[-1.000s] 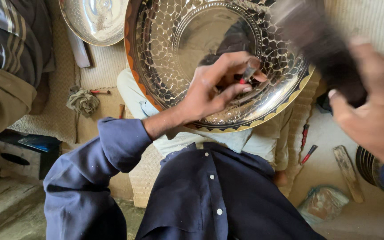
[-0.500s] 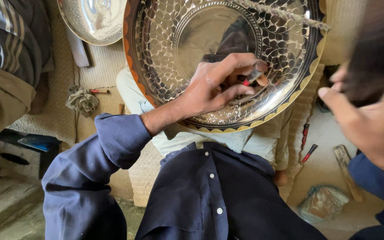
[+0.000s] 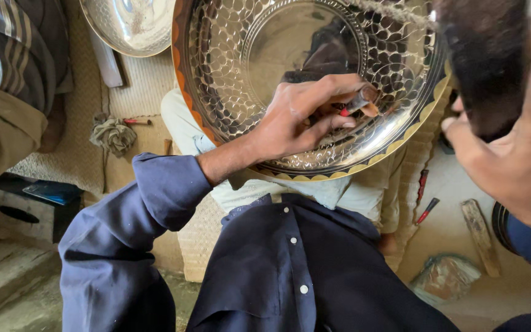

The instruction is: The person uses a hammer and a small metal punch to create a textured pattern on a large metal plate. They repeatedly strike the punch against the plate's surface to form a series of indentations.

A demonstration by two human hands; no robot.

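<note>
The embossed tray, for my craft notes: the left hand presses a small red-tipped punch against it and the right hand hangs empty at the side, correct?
Not quite. The left hand does press the punch against the tray, but the head view shows the right hand gripping a dark mallet, not empty.

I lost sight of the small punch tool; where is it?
Head view, centre-right: the punch tool sits in the left hand, against the patterned metal tray.
</note>
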